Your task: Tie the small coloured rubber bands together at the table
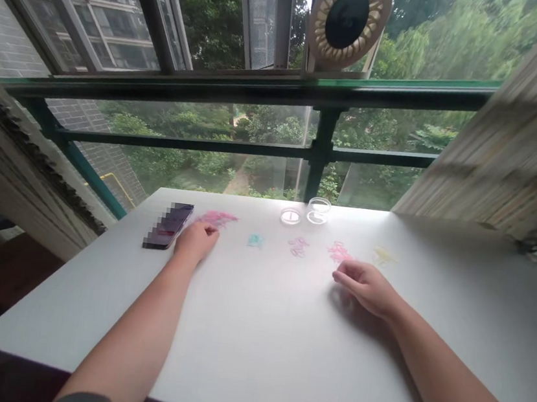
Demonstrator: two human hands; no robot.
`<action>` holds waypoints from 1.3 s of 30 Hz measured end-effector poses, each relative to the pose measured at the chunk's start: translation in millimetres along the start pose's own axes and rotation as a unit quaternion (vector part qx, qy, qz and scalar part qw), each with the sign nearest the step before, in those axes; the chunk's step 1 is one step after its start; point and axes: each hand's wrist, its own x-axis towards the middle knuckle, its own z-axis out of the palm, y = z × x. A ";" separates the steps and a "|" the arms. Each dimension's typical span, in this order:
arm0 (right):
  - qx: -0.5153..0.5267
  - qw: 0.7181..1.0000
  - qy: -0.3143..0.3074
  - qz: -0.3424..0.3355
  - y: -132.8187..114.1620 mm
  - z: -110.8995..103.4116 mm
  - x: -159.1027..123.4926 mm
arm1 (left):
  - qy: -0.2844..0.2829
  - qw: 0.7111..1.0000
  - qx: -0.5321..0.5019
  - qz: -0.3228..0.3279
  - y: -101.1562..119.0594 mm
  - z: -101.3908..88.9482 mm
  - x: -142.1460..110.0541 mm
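My left hand (196,242) rests at the near edge of a mixed pile of pink and purple pieces (219,218), its fingers bent together. Whatever may be between those fingertips is too small to make out. Just in front of a small group of pink loops (339,251), my right hand (365,287) hovers over the table with thumb and fingers curled together; any piece in it is hidden. Between the hands lie teal pieces (254,240) and lilac loops (299,246). Pale yellow pieces (384,256) sit beyond my right hand. The loops resemble small rubber bands.
A phone (169,226) lies left of my left hand on the white table (252,336). Toward the back edge stand a clear round lid or dish (291,216) and a clear round container (319,212). Behind are a green railing (262,89) and window, with a curtain (482,136) at right.
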 end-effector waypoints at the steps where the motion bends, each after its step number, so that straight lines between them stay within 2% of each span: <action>1: 0.001 1.000 -0.003 0.002 -0.8 0.3 -0.5 | 0.001 1.000 0.006 -0.002 0.1 0.2 1.1; 15: -0.013 1.000 -0.004 -0.015 -5.4 3.3 -2.4 | 0.074 0.992 0.085 0.053 1.5 10.6 8.0; 18: -0.021 1.000 -0.006 -0.017 -6.1 2.9 -3.2 | 0.099 0.990 0.037 0.091 10.7 10.1 2.1; 21: -0.056 0.998 -0.009 -0.021 -9.3 3.6 -4.5 | 0.110 0.977 -0.079 0.167 34.2 10.5 -16.0; 23: -0.104 0.994 -0.009 -0.031 -13.0 5.5 -5.6 | 0.076 0.962 -0.180 0.189 56.1 12.9 -34.8; 26: -0.166 0.985 -0.015 -0.042 -21.5 10.4 -7.2 | -0.032 0.925 -0.312 0.214 89.3 18.7 -64.9; 30: -0.158 0.986 -0.049 -0.028 -37.1 17.5 -6.1 | -0.128 0.884 -0.387 0.231 119.4 27.5 -90.1; 34: -0.130 0.990 -0.060 0.002 -43.6 26.2 -0.9 | -0.178 0.847 -0.463 0.191 135.8 37.6 -99.0; 36: -0.099 0.995 -0.027 0.000 -39.5 31.5 0.3 | -0.209 0.826 -0.493 0.175 140.7 41.2 -102.1; 39: -0.101 0.993 0.054 -0.022 -28.9 37.2 -1.7 | -0.246 0.804 -0.512 0.176 142.0 43.1 -106.0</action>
